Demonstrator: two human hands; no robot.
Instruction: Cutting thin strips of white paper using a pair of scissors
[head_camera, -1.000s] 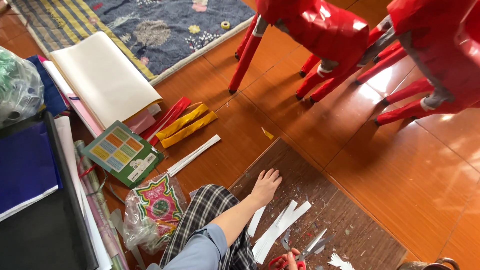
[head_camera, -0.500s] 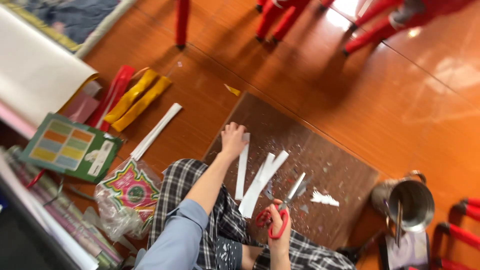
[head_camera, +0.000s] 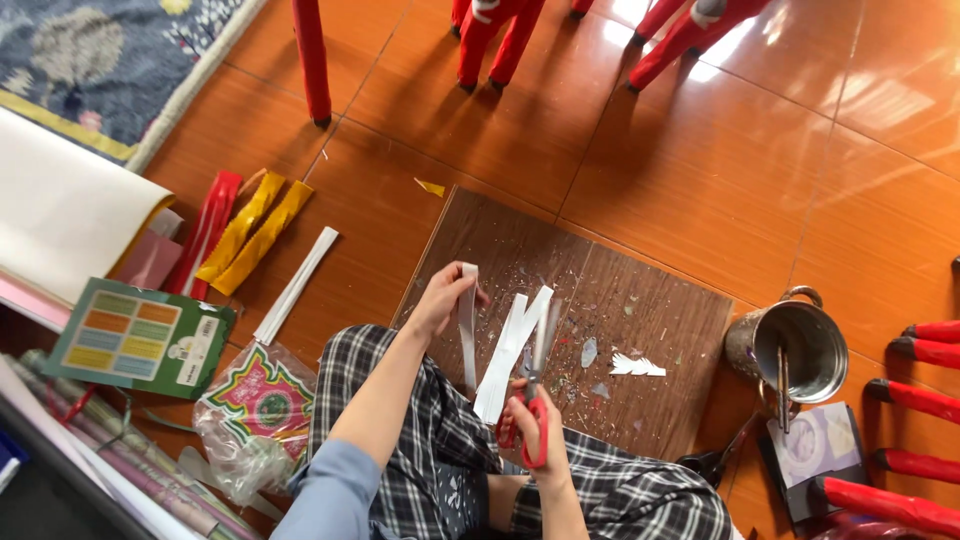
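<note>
The left hand (head_camera: 440, 300), flat on the board (head_camera: 660, 300) a moment ago, now pinches a paper strip (head_camera: 467, 330) upright at centre frame; the right hand (head_camera: 530, 425) grips red scissors (head_camera: 535, 400) just below, blades up among the strips; cutting looks under way.

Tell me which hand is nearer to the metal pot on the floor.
Right. The right hand, holding the red scissors, is on the pot's side of the board; the left hand, holding a paper strip, is farther away.

Paper strips (head_camera: 510, 350) on board (head_camera: 650, 330), metal pot (head_camera: 790, 345) just right.
</note>
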